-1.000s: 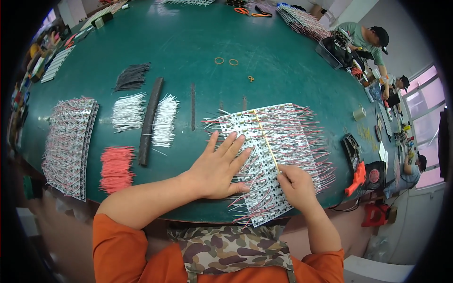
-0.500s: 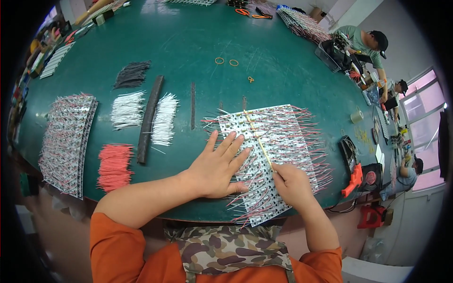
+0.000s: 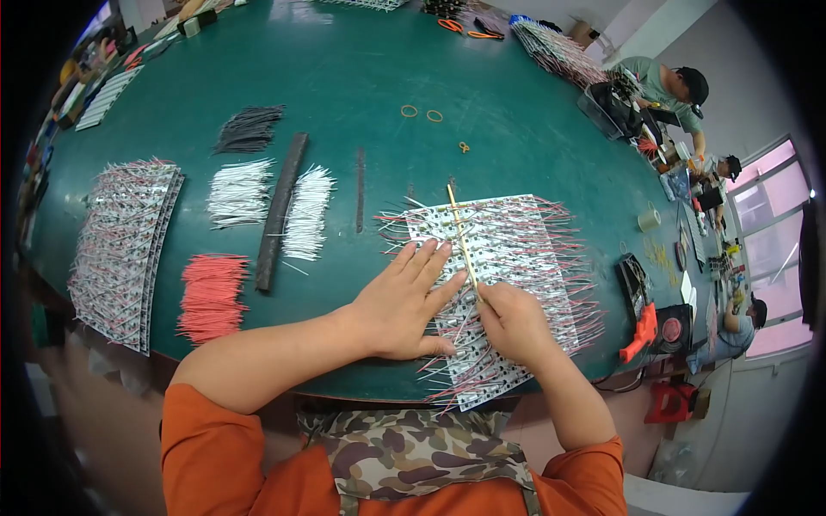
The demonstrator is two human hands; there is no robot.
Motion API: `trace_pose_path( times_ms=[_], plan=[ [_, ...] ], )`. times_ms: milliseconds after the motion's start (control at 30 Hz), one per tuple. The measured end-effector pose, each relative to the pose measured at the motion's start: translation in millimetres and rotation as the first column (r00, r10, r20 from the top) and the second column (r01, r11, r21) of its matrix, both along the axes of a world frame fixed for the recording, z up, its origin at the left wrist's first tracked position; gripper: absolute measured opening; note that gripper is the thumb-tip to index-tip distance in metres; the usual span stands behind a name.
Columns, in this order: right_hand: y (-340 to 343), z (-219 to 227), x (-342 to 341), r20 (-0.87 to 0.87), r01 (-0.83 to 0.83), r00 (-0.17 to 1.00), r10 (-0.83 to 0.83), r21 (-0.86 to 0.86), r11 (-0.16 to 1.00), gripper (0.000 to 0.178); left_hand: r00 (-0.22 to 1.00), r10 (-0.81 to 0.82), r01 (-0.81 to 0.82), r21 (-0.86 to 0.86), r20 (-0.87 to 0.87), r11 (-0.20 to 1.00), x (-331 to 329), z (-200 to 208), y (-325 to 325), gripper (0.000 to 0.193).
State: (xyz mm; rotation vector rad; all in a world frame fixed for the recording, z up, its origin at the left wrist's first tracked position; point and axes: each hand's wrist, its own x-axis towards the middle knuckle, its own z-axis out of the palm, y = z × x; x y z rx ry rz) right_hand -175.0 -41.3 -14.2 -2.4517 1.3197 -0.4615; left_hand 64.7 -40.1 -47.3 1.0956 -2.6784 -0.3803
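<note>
A white circuit board panel (image 3: 516, 225) lies on the green table in front of me, with rows of red and white wires soldered across it and sticking out past both sides. My left hand (image 3: 409, 301) rests flat on the panel's left part, fingers spread. In my right hand (image 3: 512, 320) is the near end of a thin yellowish stick (image 3: 459, 225), pinched between thumb and fingers. The stick lies lengthwise over the wires, its far tip reaching just beyond the panel's far edge.
Left of the panel lie bundles of white wires (image 3: 308, 215), red wires (image 3: 212, 297) and black wires (image 3: 249, 129), beside a dark bar (image 3: 282, 211). A stack of wired panels (image 3: 125, 258) stands farther left. An orange-handled tool (image 3: 641, 331) sits at right. Co-workers sit beyond.
My right hand has moved slightly left and away from me, and the stick's far tip has slid past the panel's far edge. My left hand stays flat on the panel.
</note>
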Motion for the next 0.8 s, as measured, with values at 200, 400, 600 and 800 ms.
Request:
trace_pose_path(
  times_ms=[200, 400, 600, 800],
  plan=[
    [1, -2, 2, -0.012, -0.013, 1.000, 0.013, -0.007, 1.000, 0.025, 1.000, -0.006, 0.006, 0.002, -0.008, 1.000, 2, 0, 0, 0.105],
    [4, 3, 8, -0.009, -0.040, 0.999, 0.039, -0.058, 0.998, 0.025, 0.999, -0.012, 0.012, 0.024, -0.033, 1.000, 3, 4, 0, 0.107],
    [4, 3, 12, -0.002, -0.025, 1.000, 0.025, -0.043, 0.999, 0.024, 0.991, -0.026, 0.035, 0.069, -0.130, 0.997, 6, 8, -5, 0.109],
    [6, 2, 20, -0.054, -0.025, 0.998, 0.021, -0.082, 0.996, 0.020, 0.905, 0.051, -0.037, 0.042, -0.423, 0.998, 15, -3, -8, 0.106]
  ],
)
